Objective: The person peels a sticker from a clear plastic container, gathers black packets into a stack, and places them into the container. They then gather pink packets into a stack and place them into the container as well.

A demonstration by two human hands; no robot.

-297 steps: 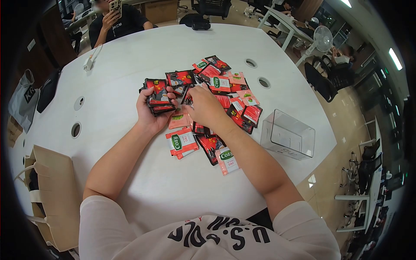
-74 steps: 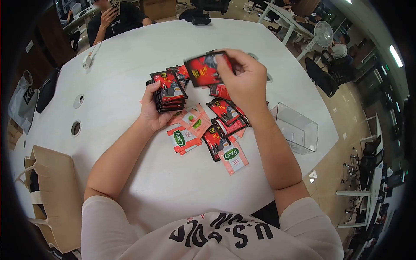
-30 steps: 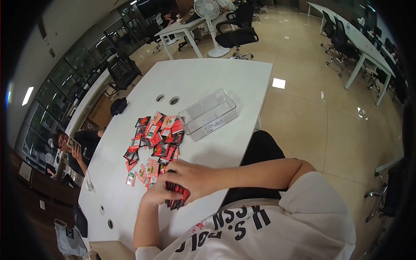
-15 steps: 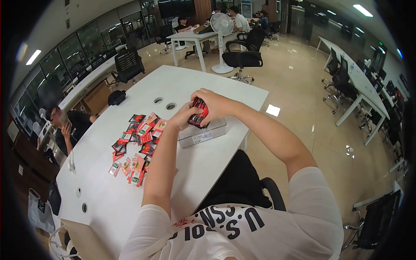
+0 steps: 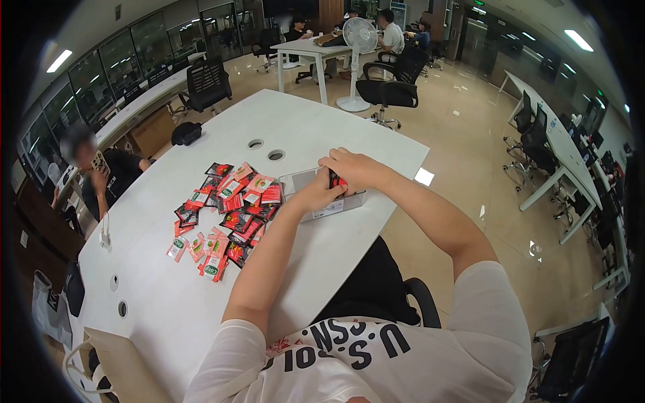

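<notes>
My left hand (image 5: 318, 193) and my right hand (image 5: 356, 170) are closed together around a bunch of black-and-red sachets (image 5: 336, 181). They hold it at the right part of a clear plastic box (image 5: 293, 180), within its rim. My fingers cover most of the bunch, and whether it touches the box floor is hidden. Left of the box spreads a loose pile of sachets (image 5: 232, 196), some black and red, others pink and white with a green label. My left forearm passes over the pile's right edge.
The white table (image 5: 282, 248) has round cable holes (image 5: 276, 155) and a black pouch (image 5: 187, 133). A paper bag (image 5: 124, 363) stands at the near left corner. One person (image 5: 111, 176) sits at the left side holding a phone. Behind are a standing fan (image 5: 359, 40) and an office chair (image 5: 393, 84).
Both hands have moved down and right with the bunch of sachets, from above the box into its right part. The view has shifted slightly, and more of the pile shows.
</notes>
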